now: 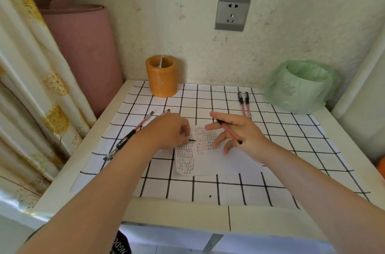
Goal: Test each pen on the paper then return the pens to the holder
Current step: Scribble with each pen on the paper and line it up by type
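Five pens seen | right hand (pixel 239 130) loosely closed on red pen (pixel 229 132), fingers splayed above paper (pixel 208 158) | left hand (pixel 170 130) pinched on a dark cap-like piece (pixel 192 139) | holder (pixel 162 75) far left | judged: paper should be pinned before scribbling.

I see a pale tabletop (pixel 181 215) pushed against the wall, most of it covered by a white cloth (pixel 229 189) with a black grid. On the cloth, an orange holder (pixel 162 76) stands at the far edge, left of centre. A bin lined with a green bag (pixel 300 87) sits at the far right corner. Two pens (pixel 244 104) lie side by side just left of the bin. Two more pens (pixel 133 132) lie on the left side, partly hidden by an arm. A sheet of paper (pixel 200 160) filled with small written marks lies in the middle.
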